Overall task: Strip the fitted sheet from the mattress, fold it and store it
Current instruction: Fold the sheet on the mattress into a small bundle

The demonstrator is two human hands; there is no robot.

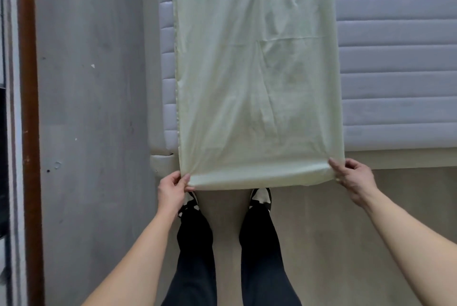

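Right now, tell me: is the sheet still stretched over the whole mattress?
No: the sheet lies as a narrow folded strip, leaving the quilted mattress bare.

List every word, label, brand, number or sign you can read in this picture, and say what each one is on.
None: no readable text appears anywhere in the view.
The pale sheet shows only creases and a hem, no tag or print.
The quilted mattress carries no label in view.
The left hand and the right hand pinch the sheet's near corners; neither uncovers any label.

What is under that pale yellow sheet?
The quilted grey mattress lies under the sheet, bare on both sides of it. Beneath the near edge, two shoes peek out. The covered mattress strip is hidden.
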